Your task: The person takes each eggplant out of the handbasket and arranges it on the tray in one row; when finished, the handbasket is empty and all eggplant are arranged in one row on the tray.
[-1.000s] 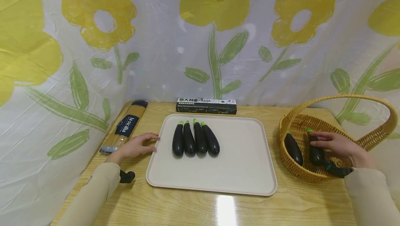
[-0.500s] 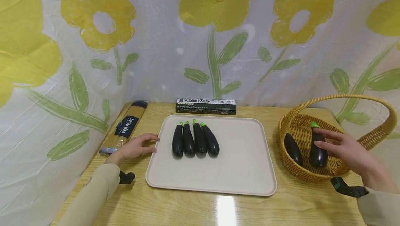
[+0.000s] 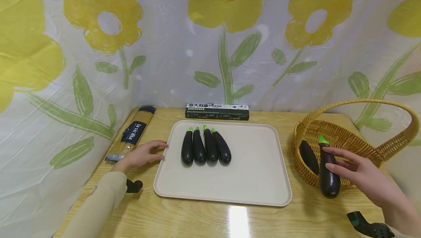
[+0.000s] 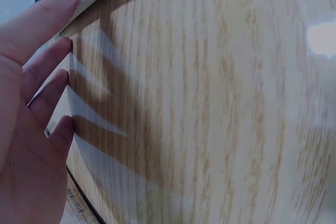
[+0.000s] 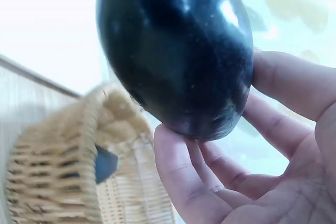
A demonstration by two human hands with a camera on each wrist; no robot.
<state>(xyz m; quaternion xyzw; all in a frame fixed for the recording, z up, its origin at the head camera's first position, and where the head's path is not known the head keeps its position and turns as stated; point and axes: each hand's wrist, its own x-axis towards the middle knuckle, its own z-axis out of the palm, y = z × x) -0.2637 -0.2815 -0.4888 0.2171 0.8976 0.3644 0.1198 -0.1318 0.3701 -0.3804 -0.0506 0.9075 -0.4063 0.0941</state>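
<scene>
My right hand (image 3: 365, 176) pinches a dark eggplant (image 3: 329, 179) with a green stem end. The eggplant hangs over the front rim of the wicker basket (image 3: 345, 132), its thick end toward me. In the right wrist view, thumb and fingers curl about the glossy eggplant (image 5: 173, 56). Another eggplant (image 3: 308, 155) lies at the basket's left side. At the left rim of the beige tray (image 3: 253, 165), my left hand (image 3: 144, 154) rests with relaxed, spread fingers. Several eggplants (image 3: 187, 148) lie side by side on the tray's left half, stems pointing away.
A black pasta box (image 3: 217, 113) stands behind the tray. To the left lies a pack of spaghetti (image 3: 133, 132) beside my left wrist. The basket's tall handle (image 3: 361, 101) arches over its opening. A flowered curtain (image 3: 164, 66) hangs behind the wooden table (image 3: 184, 216).
My right hand has lifted the eggplant from inside the basket and drawn it toward me, over the front rim. The left hand stays at the tray's edge.
</scene>
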